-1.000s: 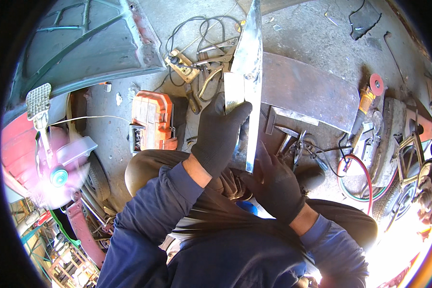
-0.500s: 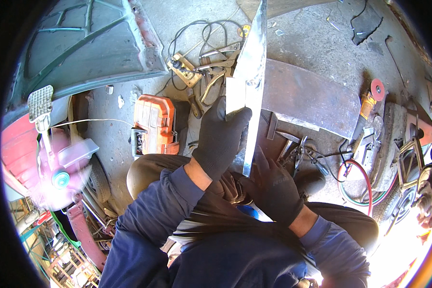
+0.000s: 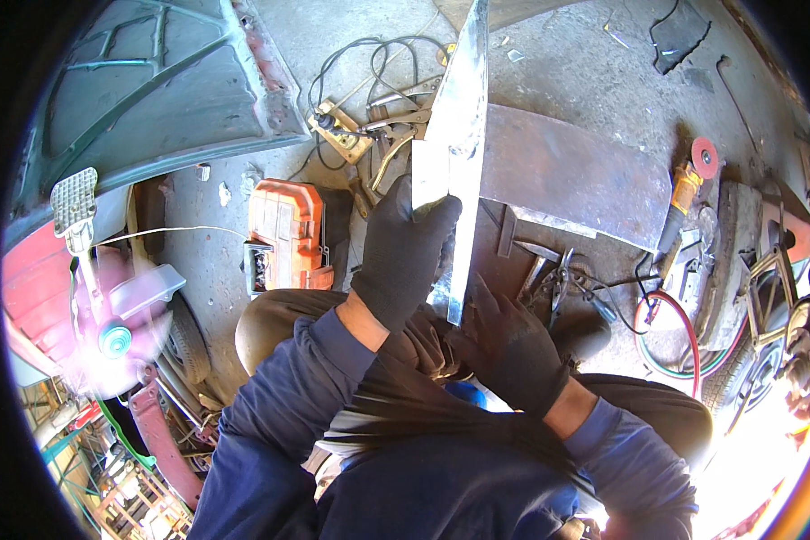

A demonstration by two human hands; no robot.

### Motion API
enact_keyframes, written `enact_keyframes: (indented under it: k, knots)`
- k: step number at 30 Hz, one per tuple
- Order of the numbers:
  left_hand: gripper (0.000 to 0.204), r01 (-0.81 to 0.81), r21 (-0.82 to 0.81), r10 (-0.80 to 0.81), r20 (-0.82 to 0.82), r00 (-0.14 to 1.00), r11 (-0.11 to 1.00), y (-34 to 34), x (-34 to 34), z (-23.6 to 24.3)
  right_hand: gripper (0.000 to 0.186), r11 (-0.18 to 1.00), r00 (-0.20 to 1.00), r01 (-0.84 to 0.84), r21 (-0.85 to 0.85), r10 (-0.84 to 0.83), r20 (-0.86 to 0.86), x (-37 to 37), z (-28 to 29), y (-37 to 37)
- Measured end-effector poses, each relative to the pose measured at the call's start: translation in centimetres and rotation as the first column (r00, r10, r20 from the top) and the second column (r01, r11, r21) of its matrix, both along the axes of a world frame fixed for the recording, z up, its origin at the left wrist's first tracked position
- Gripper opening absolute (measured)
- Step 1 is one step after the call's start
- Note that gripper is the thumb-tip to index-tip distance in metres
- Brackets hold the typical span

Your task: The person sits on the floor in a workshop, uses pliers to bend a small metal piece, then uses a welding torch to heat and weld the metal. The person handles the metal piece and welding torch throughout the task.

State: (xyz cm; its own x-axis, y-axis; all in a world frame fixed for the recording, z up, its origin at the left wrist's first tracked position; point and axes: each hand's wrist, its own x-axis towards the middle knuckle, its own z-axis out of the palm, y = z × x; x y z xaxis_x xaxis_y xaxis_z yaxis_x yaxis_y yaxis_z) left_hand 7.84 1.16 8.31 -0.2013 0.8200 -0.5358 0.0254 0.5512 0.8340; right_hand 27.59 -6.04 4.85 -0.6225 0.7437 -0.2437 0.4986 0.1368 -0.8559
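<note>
My left hand (image 3: 403,247), in a dark work glove, grips a long shiny metal sheet (image 3: 463,153) that stands up in front of me, almost edge-on. The thumb lies on its near face and the other fingers are behind it. A pale flat piece (image 3: 430,175) shows against the sheet's left side, just above the thumb; whether it is part of the sheet I cannot tell. My right hand (image 3: 517,355), gloved too, is by the sheet's lower end with its fingers stretched and apart. Contact with the sheet cannot be made out.
A wide dull metal plate (image 3: 576,175) lies ahead on the floor, an angle grinder (image 3: 686,193) to its right. Pliers (image 3: 560,283), a red hose (image 3: 690,342), an orange toolbox (image 3: 283,229), a power strip (image 3: 342,139) with cables and a spinning fan (image 3: 114,340) surround me.
The metal sheet and my left hand have shifted slightly left. My right hand stays near the sheet's lower end, its fingers a little more spread.
</note>
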Motion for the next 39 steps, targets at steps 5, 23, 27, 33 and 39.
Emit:
enact_keyframes:
  k: [5,23,27,33,39]
  knots:
    - [0.014,-0.001,0.060,0.002,-0.018,1.000,0.998,0.2,0.1,-0.1,0.083,0.997,0.996,-0.052,0.059,0.048,0.070,0.3,-0.4,-0.2]
    - [0.013,-0.018,0.049,0.023,-0.107,0.994,0.999,0.5,0.3,-0.3,0.028,0.982,0.884,-0.186,0.002,0.167,0.437,10.5,-12.2,1.6]
    - [0.014,-0.033,0.026,0.036,-0.134,0.990,0.999,0.7,0.4,-0.3,0.018,0.855,0.799,-0.439,0.278,0.229,0.556,16.6,-15.1,4.7]
    - [0.014,-0.018,0.018,0.020,-0.154,0.988,1.000,0.9,0.2,-0.6,0.012,0.884,0.668,-0.404,0.237,0.107,0.736,20.2,-17.8,8.0]
    - [0.016,0.042,0.028,-0.037,-0.168,0.985,0.999,0.6,-0.7,-1.2,0.025,0.929,0.455,-0.357,-0.098,0.265,0.850,20.2,-19.1,5.6]
